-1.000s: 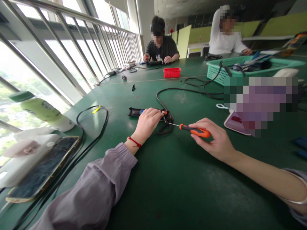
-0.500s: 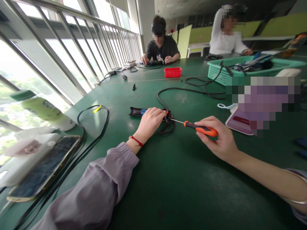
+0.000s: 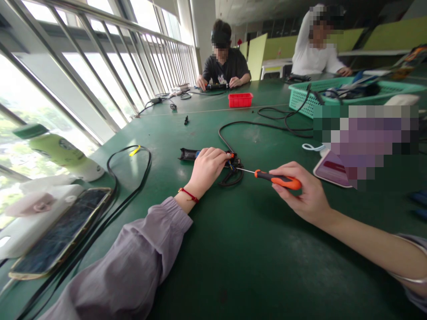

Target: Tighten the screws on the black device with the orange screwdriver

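On the green counter (image 3: 213, 253), left hand (image 3: 208, 168) grips the device (image 3: 189, 154); right hand (image 3: 305, 191), closed around the screwdriver (image 3: 283, 180), should keep its shaft steady.

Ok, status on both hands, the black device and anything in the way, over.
Left hand on black device, wires exposed at one end. Right hand holding screwdriver, tip at that end. Black cable looped close by, possible snag.

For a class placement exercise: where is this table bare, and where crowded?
Bare: the table between left sleeve and right forearm; a smaller patch between looped cable and black housing. Crowded: around screwdriver tip, phone and bottle.
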Motion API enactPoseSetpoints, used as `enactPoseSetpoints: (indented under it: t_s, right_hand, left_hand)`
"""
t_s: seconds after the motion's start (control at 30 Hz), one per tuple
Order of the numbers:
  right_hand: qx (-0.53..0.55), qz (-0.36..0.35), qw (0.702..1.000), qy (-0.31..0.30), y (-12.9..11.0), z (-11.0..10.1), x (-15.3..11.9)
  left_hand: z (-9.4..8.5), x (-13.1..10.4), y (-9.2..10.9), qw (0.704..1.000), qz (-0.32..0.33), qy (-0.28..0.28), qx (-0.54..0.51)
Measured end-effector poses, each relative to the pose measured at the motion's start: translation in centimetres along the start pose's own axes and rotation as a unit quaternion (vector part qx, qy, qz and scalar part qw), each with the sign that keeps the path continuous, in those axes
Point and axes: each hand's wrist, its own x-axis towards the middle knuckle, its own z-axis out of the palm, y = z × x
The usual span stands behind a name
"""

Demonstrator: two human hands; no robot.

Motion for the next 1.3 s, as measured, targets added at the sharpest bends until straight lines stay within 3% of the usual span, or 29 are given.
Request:
enactPoseSetpoints:
  t_s: [0.13,0.5,0.73,0.97,1.17,1.3]
  right_hand:
    - [0.000,0.005,1.000,-0.001,0.0,0.0,0.0]
    - [-0.003,0.011,1.000,-0.006,0.1,0.0,-0.1]
    - [-0.010,-0.008,1.000,0.006,-0.1,0.0,0.0]
    - [-0.008,-0.005,1.000,-0.010,-0.2,-0.1,0.0]
    - [0.003,0.000,1.000,-0.031,-0.2,0.0,0.1]
    - [0.009,0.002,0.999,-0.033,-0.2,0.0,0.1]
  left_hand:
    - [-0.1,0.0,0.0,1.000,-0.016,-0.005,-0.006]
    - [-0.2,0.0,0.0,0.999,0.033,-0.019,0.016]
    - [-0.4,-0.2,0.0,0.998,0.045,0.000,0.041]
    - [-0.8,-0.6,-1.3,0.999,-0.036,-0.002,-0.010]
    - [-0.7,-1.2,-3.7,0.992,-0.082,-0.089,-0.019]
    - [-0.6,-1.3,-3.8,0.990,-0.092,-0.105,-0.019]
